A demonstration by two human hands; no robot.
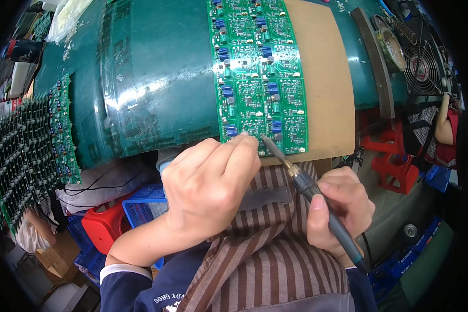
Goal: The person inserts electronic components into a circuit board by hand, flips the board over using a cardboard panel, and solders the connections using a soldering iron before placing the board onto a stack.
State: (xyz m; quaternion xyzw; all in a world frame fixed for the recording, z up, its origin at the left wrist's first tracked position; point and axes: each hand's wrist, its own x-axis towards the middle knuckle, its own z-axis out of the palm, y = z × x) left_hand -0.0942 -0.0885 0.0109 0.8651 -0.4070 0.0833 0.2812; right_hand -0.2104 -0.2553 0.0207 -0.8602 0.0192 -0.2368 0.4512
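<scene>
Currently | right hand (343, 208) closed round grey-handled, metal-tipped soldering iron (308, 186) | green rectangular circuit-board panel (249, 75) just ahead | left hand (208, 182) pinched, can't tell holding what | my slipping could scorch the panel

This is a workshop, with a green desk (166, 62), lots of circuit boards (248, 80), a soldering iron (303, 184), a fan (421, 69) and red stools (399, 174).
</scene>
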